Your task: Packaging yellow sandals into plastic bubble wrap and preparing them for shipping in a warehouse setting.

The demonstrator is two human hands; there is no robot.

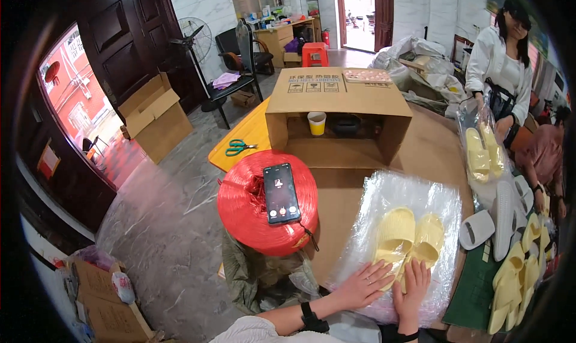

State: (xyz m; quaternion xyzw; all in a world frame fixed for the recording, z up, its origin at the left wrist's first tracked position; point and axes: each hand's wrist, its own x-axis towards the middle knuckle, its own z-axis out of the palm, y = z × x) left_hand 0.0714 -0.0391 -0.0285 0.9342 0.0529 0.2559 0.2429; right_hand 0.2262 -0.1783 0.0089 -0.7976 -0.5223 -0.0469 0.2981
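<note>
A pair of pale yellow slippers (396,230) lies side by side on a stack of clear plastic bags (375,202), toes pointing away from me. I cannot tell whether the top film covers them. My left hand (363,285) rests with its fingers stretched out at the heel of the left slipper. Beside it, my right hand (413,288) lies flat with fingers extended over the heel of the right slipper. Neither hand grips anything.
Left of the bags, a phone (281,193) lies on a red twine roll (240,214). Behind stands a cardboard box (336,106) holding a yellow cup (317,124); green scissors (240,147) lie nearby. More slippers (510,283) line the right. A person (501,67) there holds bagged yellow slippers (480,154).
</note>
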